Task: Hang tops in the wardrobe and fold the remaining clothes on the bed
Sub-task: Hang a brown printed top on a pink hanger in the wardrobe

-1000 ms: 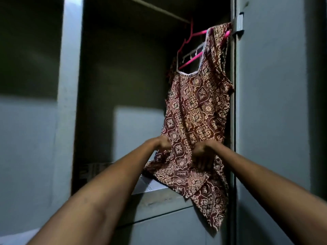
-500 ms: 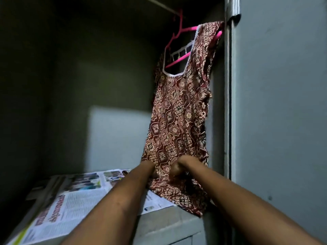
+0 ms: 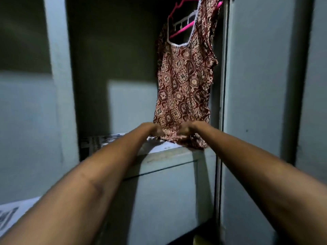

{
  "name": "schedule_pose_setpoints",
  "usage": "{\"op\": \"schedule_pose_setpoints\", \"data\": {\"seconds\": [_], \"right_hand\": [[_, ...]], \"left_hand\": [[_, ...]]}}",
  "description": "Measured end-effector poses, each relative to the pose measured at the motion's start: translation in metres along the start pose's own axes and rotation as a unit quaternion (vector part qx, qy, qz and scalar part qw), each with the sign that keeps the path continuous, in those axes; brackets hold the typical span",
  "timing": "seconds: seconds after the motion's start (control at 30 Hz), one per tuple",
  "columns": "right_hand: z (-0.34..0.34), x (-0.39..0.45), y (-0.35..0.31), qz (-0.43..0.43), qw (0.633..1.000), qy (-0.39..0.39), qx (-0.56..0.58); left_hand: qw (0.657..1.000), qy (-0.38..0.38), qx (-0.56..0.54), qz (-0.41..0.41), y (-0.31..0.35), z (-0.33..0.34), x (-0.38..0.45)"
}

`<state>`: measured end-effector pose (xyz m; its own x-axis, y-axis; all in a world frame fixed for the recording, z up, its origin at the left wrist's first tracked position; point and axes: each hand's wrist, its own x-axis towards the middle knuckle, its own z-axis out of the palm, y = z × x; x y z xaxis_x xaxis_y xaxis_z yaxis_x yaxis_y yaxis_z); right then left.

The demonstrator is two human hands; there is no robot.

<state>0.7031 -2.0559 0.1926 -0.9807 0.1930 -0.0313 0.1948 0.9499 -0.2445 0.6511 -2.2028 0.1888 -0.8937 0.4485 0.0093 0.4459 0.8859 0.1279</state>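
- Grey metal wardrobe frame post [image 3: 60, 82]: a pale upright at the left edge of the open compartment, dim wall panels beside it.
- Printed newspaper sheet [image 3: 99, 141]: lies flat on the grey metal shelf [image 3: 169, 152] inside the wardrobe; blurred, its text unreadable. A second printed sheet [image 3: 8, 214] shows at the lower left corner.
- Left hand [image 3: 155, 131]: forearm stretched forward, fingers curled into the lower left hem of the garment, pinching the cloth just above the shelf.
- Maroon sleeveless top with cream floral print and white neckline trim [image 3: 184, 82]: hangs inside the wardrobe, at the right side of the compartment; its hem is bunched between the two hands and touches the shelf's front edge.
- Pink plastic hanger [image 3: 182, 29]: carries the top at the shoulders — its hook runs out of view at the top, so the rail cannot be seen.
- Right hand [image 3: 185, 130]: fingers curled on the hem just beside the left hand; the two hands are close together, a small fold of cloth between them.
- Grey wardrobe door panel [image 3: 256, 85]: stands just right of the hanging top — plain and dimly lit.
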Motion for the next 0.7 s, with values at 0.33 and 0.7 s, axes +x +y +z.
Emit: {"op": "schedule_pose_setpoints", "data": {"seconds": [0.33,0.7], "right_hand": [[0.06,-0.161,-0.026,-0.045,0.993,0.106,-0.003],[0.148,-0.296,0.011,-0.011,0.999,0.012,-0.049]], "left_hand": [[0.966,0.235,0.02,0.106,0.036,0.023,-0.162],[0.989,0.132,-0.022,0.061,0.048,0.129,-0.304]]}}
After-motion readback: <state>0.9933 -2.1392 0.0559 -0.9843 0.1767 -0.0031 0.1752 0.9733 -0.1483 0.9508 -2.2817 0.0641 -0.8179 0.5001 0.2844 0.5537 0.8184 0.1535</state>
